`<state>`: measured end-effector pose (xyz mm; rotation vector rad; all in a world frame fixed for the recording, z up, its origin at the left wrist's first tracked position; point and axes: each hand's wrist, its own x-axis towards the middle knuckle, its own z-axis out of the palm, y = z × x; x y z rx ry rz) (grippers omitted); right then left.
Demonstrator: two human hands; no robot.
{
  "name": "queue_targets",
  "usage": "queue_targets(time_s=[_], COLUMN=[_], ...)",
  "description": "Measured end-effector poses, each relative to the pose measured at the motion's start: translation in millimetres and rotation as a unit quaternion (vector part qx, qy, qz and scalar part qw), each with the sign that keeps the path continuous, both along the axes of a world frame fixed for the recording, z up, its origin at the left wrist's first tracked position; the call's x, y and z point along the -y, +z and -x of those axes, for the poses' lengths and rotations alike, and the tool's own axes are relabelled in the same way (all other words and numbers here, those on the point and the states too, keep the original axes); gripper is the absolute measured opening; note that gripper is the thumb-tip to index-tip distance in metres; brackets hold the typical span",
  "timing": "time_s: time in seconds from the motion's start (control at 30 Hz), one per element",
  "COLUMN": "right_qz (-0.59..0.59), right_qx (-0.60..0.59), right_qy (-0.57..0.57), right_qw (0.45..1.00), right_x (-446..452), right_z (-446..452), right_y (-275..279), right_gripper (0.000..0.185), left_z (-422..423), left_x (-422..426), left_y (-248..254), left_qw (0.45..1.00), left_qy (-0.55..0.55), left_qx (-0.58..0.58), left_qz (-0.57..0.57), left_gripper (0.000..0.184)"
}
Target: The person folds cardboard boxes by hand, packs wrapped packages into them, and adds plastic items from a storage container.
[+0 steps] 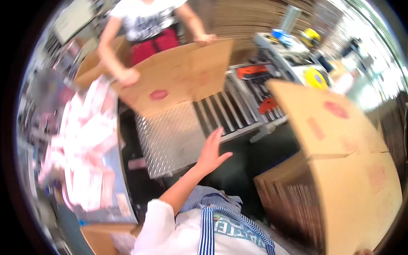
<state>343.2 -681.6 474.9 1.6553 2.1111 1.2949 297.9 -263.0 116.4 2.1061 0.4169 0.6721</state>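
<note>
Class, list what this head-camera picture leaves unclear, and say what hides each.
Head view:
Right hand: mostly cut off by the bottom edge, grip unclear.
Red print on the nearer cardboard sheet: blurred, unreadable.
Cardboard stack behind it: right part hidden by that sheet.
Co-worker: head cut off by the top edge.

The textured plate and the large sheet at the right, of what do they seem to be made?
Textured plate: probably metal, grey, somewhat shiny, with raised tread marks. Large sheet: likely cardboard, matte tan, with a fold crease and reddish prints.

Bright light washes out the pink heap [87, 148] amid motion blur and dark, curved fisheye edges.
</note>
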Motion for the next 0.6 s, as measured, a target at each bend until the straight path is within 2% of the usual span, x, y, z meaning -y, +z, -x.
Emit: queue_targets(time_s=[0.03,0.07,0.1,0.13,0.17,0.23,0.27,0.3,0.33,0.37,0.4,0.43,0.47,0.5,0.53,0.57,0.6], right_qz=[0.011,-0.097,-0.187,-0.256,-0.304,-0.325,-0.299,-0.272,-0.200,-0.167,-0.166,-0.184,-0.214,-0.180,-0.123,-0.004,0.088], right_qx=[-0.004,-0.220,-0.434,-0.625,-0.776,-0.750,-0.571,-0.682,-0.693,-0.708,-0.743,-0.625,-0.488,-0.435,-0.440,-0.437,-0.389], right_qy=[0.040,0.035,0.016,-0.016,-0.062,-0.114,-0.089,-0.059,-0.083,-0.159,-0.115,-0.188,-0.266,-0.285,-0.216,-0.205,-0.139], right_qw=[0.999,0.970,0.881,0.737,0.548,0.564,0.760,0.676,0.687,0.667,0.638,0.735,0.803,0.835,0.863,0.876,0.906], right_x=[-12,-23,-34,-52,-66,-101,-117,-168,-190,-241,-263,-299,-341,-380,-414,-444,-469], right_z=[-22,-44,-65,-84,-100,-141,-165,-154,-178,-153,-164,-153,-126,-99,-76,-43,-21], right_y=[0,-8,-25,-47,-75,-147,-197,-212,-242,-240,-274,-286,-286,-282,-291,-292,-300], right_gripper=[0.015,0.013,0.013,0.014,0.018,0.018,0.016,0.015,0.027,0.027,0.032,0.039,0.045,0.055,0.065,0.068,0.070], left_z=[0,3,12,21,49,112,134,156,174,189,199,209,212,205,198,192,186], left_x=[-7,-19,-34,-58,-79,-115,-118,-124,-133,-142,-150,-161,-173,-181,-183,-192,-201], left_y=[19,15,9,-12,-15,-14,-6,10,19,20,20,20,8,-9,-14,-13,-10], left_qw=[0.988,0.976,0.960,0.939,0.934,0.927,0.923,0.911,0.898,0.892,0.888,0.883,0.878,0.885,0.875,0.877,0.879], left_qy=[0.065,0.108,0.146,0.226,0.252,0.263,0.278,0.305,0.331,0.342,0.333,0.322,0.299,0.256,0.285,0.283,0.282], left_qx=[0.025,0.052,0.070,0.232,0.223,0.015,0.007,-0.025,-0.060,-0.073,-0.118,-0.160,-0.186,-0.199,-0.170,-0.153,-0.138], left_qz=[-0.139,-0.181,-0.230,-0.113,-0.123,-0.268,-0.266,-0.276,-0.284,-0.286,-0.295,-0.302,-0.323,-0.335,-0.353,-0.356,-0.360], left_gripper=[0.071,0.072,0.072,0.059,0.059,0.042,0.042,0.035,0.029,0.029,0.028,0.028,0.028,0.025,0.023,0.023,0.022])
